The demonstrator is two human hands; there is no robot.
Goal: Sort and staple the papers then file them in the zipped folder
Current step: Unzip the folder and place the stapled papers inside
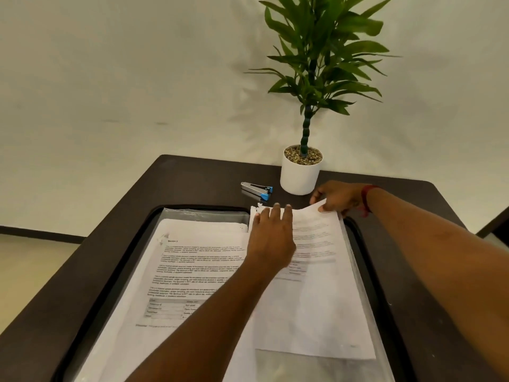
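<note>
While our left hand (pixel 271 235) lies flat on the papers (pixel 192 271), our right fingers (pixel 325 207) pinch the corner of one floppy sheet (pixel 316 299), we think.

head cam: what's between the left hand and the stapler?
In the head view, only the ragged top corner of the right paper stack under the left hand, then bare table up to the stapler.

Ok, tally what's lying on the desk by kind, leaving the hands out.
Stapler: 1
Potted plant: 1
Paper piles: 2 (left pile, right pile)
Clear folder: 1
Total: 5
</note>
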